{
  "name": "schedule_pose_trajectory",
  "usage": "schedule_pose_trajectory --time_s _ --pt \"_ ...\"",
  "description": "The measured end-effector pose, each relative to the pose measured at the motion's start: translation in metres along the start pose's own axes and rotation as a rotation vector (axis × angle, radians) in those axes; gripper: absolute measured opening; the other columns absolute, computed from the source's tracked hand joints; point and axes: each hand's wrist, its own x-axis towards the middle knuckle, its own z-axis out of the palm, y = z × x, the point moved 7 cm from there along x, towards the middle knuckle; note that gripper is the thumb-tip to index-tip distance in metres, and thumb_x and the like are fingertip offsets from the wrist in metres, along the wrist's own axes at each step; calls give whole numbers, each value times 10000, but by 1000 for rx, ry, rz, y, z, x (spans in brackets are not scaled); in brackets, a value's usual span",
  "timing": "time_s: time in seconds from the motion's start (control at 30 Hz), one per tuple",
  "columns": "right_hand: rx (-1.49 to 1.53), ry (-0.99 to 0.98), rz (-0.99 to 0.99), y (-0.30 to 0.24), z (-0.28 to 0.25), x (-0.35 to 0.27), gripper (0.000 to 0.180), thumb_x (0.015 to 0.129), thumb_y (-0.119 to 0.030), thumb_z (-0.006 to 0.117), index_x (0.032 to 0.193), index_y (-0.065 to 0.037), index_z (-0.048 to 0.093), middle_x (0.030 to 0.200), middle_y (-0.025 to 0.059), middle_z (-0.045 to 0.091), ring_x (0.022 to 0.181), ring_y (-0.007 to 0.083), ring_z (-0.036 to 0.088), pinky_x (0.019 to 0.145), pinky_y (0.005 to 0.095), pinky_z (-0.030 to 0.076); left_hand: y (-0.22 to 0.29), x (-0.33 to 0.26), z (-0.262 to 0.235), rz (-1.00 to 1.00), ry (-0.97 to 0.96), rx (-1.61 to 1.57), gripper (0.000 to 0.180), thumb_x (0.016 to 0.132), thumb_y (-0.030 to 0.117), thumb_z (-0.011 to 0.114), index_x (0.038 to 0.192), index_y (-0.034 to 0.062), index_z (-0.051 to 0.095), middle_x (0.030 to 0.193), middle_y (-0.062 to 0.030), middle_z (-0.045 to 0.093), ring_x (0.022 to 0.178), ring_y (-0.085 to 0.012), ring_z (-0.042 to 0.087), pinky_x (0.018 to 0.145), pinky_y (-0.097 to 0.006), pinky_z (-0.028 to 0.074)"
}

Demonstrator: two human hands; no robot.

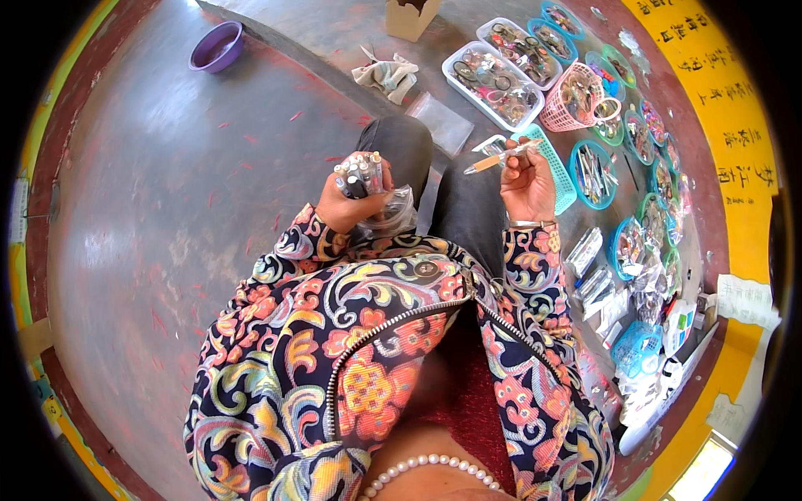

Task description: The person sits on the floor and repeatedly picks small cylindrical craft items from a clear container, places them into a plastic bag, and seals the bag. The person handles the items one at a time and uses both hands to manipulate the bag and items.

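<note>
My left hand is closed around a bundle of pens, mostly pale with a black one among them, their ends pointing up. Crumpled clear plastic hangs beside the bundle, against the same hand. Off to the right, over my knee, my right hand pinches a single pen with a tan barrel, its pointed end toward the left. Something clear and shiny shows at the pen's other end, by my fingertips. The turquoise basket is just behind my right hand.
Plastic boxes of small goods stand at far right, near a pink basket. A round basket of pens and several similar baskets line the right side. A flat clear bag, a cloth and a purple basin lie ahead.
</note>
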Motion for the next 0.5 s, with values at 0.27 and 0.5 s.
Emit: schedule_pose_trajectory --time_s 0.27,0.5 --pt "-2 111 -174 -46 -38 10 200 834 -150 579 993 -35 538 976 108 615 686 137 594 543 235 459 6 -1 2 -13 24 10 238 687 -36 604 900 12 509 814 -47 546 620 -97 545 521 -223 456" --pt "72 577 -350 -87 -237 17 101 807 -148 600 811 -60 551 700 24 551 614 131 530 554 267 472 7 4 8 13 50 20 274 685 -45 606 929 11 495 837 -79 547 682 -123 546 553 -234 470"
